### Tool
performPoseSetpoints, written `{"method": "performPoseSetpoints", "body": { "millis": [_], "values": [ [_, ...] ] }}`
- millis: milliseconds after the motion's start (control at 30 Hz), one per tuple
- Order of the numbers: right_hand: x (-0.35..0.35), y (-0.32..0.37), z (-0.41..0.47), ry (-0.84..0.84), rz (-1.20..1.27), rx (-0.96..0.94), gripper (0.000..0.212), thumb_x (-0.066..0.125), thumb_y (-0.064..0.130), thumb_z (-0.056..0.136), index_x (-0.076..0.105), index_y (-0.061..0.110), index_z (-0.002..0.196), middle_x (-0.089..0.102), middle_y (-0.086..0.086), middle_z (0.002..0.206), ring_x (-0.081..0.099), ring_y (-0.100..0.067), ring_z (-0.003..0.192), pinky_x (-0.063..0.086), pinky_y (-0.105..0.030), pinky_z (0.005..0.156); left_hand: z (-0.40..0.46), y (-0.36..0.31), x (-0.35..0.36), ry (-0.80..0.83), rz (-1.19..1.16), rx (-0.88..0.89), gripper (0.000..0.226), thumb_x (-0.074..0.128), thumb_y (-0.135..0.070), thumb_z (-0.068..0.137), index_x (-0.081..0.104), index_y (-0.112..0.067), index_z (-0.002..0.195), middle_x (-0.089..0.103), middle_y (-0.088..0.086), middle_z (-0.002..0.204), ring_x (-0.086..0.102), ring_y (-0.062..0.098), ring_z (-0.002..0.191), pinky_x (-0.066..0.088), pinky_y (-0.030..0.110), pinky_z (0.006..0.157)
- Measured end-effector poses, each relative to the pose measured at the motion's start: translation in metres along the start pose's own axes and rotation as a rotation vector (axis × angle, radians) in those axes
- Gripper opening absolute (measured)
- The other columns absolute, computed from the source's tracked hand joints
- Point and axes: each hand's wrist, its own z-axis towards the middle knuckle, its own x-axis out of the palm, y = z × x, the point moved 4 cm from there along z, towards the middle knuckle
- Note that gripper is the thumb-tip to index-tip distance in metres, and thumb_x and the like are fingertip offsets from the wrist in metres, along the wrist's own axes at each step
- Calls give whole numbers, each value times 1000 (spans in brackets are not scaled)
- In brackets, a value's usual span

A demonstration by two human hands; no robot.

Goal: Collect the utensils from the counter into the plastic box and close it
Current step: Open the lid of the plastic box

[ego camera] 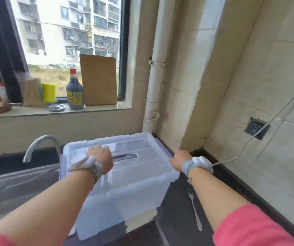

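A translucent plastic box [133,190] stands on the dark counter with its lid [142,150] lying flat on top. My left hand [101,159] rests palm down on the lid, near its dark handle [125,155]. At the lid's right edge, my right hand [180,159] has its fingers against the side clip; whether it grips the clip I cannot tell. A metal fork [195,211] lies on the counter to the right of the box, beside my right forearm.
A sink with a curved tap [39,144] lies left of the box. The windowsill holds a sauce bottle [75,91], a wooden cutting board [99,79], a sponge and jars. A white pipe [155,82] and a tiled wall with a socket [257,128] and cable close the right side.
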Motion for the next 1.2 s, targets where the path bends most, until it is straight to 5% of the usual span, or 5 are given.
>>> {"method": "performPoseSetpoints", "body": {
  "millis": [167, 367, 833, 1000, 1200],
  "values": [
    [26, 16, 43, 70, 90, 68, 56, 45, 28, 94, 30, 0, 140, 46, -20, 140, 51, -37, 123, 44, -39, 99, 16, 71, 41, -41, -11, -449, 62, 38, -22, 95, 16, 3, 148, 24, 20, 153, 25, 33, 140, 32, 44, 109],
    [45, 11, 76, 89, 157, 114, 46, 35, 28, 101, 43, -2, 134, 51, -17, 136, 52, -34, 124, 43, -35, 99, 11, 93, 72, 54, -267, -727, 51, 34, -24, 100, 27, -7, 147, 47, 23, 135, 47, 37, 126, 38, 42, 102],
    [40, -13, 95, 217, 535, 355, 57, 27, 37, 103, 36, -5, 141, 41, -21, 145, 43, -34, 131, 35, -39, 105, -9, 110, 65, 12, -572, -958, 66, 17, -39, 102, 51, 9, 130, 52, 28, 135, 46, 41, 128, 31, 43, 109],
    [38, -13, 99, 206, 521, 348, 53, 29, 31, 104, 38, -9, 138, 41, -23, 145, 42, -34, 132, 34, -38, 105, -19, 116, 70, 85, -539, -935, 46, 19, -12, 103, 34, 7, 143, 39, 26, 147, 35, 36, 139, 24, 39, 115],
    [41, -4, 94, -106, 208, 89, 43, 38, 31, 96, 48, 5, 127, 46, -21, 136, 42, -38, 125, 36, -47, 105, -20, 99, 50, 3, -367, -858, 53, 25, -31, 101, 21, -14, 151, 39, 22, 144, 38, 37, 132, 31, 44, 109]
  ]
}}
